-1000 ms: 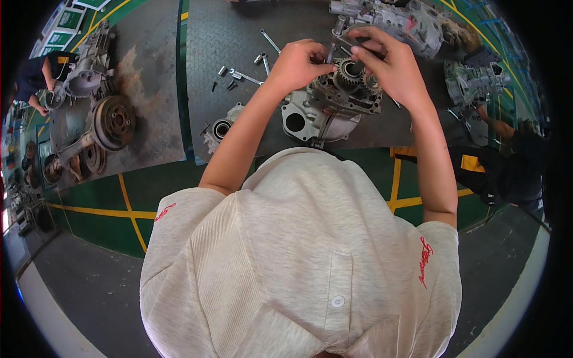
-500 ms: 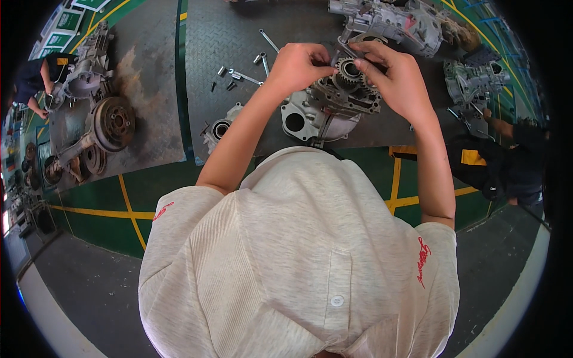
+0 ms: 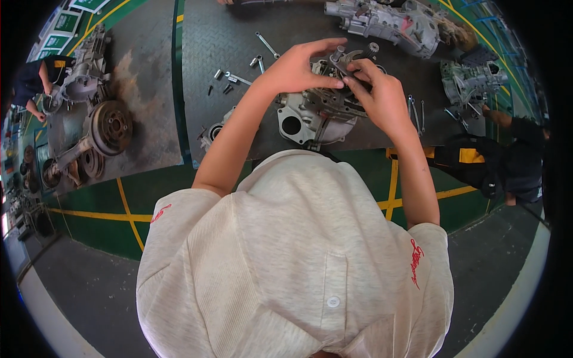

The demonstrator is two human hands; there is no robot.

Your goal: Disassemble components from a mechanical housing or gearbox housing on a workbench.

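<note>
My right hand [image 3: 382, 92] is closed, its thumb and fingers pinching a dark metal shift fork [image 3: 344, 64] with a round rod end standing up from it. My left hand [image 3: 295, 68] curves around the other side of this part, thumb and forefinger spread well apart. The left thumb tip is close to the fork; whether it touches I cannot tell. Below both hands stands an opened grey gearbox housing [image 3: 319, 119] with a round bore in its flange. A small toothed shaft end [image 3: 373, 48] shows beyond my right fingers. My hands and the fork cover the gears.
Left of the housing lie wrenches [image 3: 265, 45], a socket [image 3: 218, 74], small bolts [image 3: 228, 89] and a bearing cover [image 3: 215, 131]. Long wrenches [image 3: 416, 113] lie at right. Another gearbox [image 3: 388, 27] is behind. Co-workers [image 3: 507, 158] stand at both sides.
My right hand has moved left and down with the shift fork, which now covers the gear. My left forefinger has straightened and spread from the thumb. The wrenches at right have come into view.
</note>
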